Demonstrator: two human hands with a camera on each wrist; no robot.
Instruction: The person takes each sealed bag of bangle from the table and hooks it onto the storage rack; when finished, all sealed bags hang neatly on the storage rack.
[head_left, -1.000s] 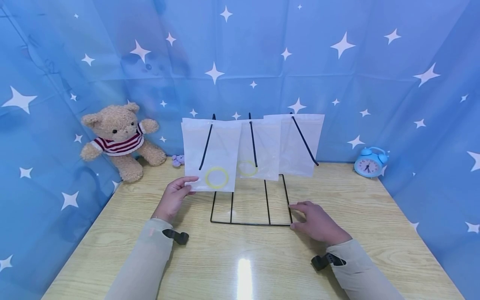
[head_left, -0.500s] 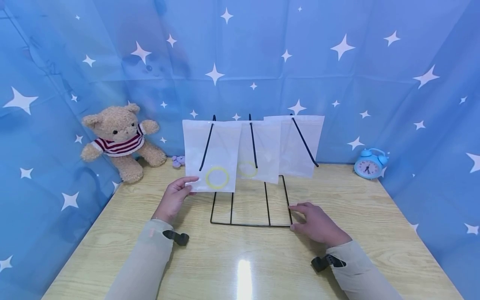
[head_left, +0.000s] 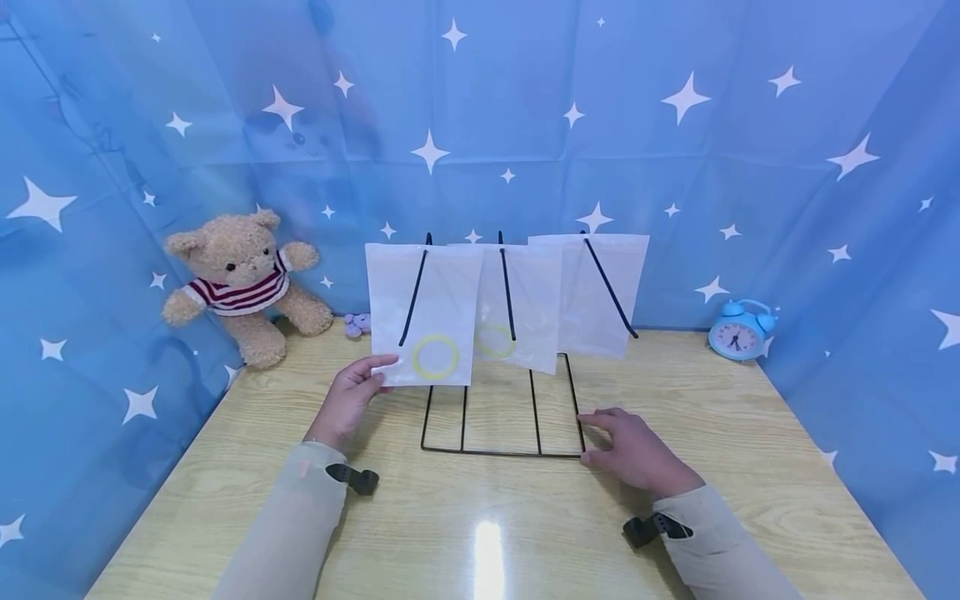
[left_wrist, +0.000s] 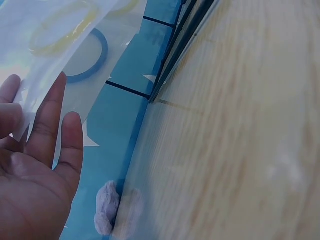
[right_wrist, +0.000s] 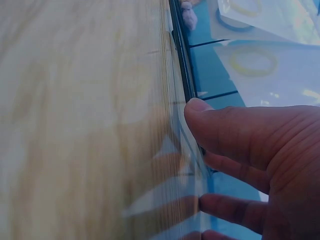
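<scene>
A black wire rack (head_left: pixel 492 453) stands on the table, with zip bags hanging from its three prongs. My left hand (head_left: pixel 351 398) pinches the lower left edge of the left bag (head_left: pixel 442 292); a yellow ring (head_left: pixel 436 357) shows through it. Behind that bag, the left wrist view shows a blue ring (left_wrist: pixel 102 50) in another bag. The middle bag (head_left: pixel 536 300) also has a yellow ring (head_left: pixel 495 342) in it. The right bag (head_left: pixel 592 292) looks whitish, its contents unclear. At the rack's front right corner, my right hand (head_left: pixel 637 446) grips the base wire between thumb and fingers.
A teddy bear (head_left: pixel 243 275) in a striped top sits at the back left, with a small purple toy (head_left: pixel 357 325) beside it. A blue alarm clock (head_left: pixel 738 333) stands at the back right. Starry blue cloth (head_left: pixel 510 108) encloses the wooden table (head_left: pixel 420 517).
The head view tilts slightly upward. The middle bag's lower edge swings down a little. Behind the left bag, a second edge at its top left no longer shows. Both hands keep their holds.
</scene>
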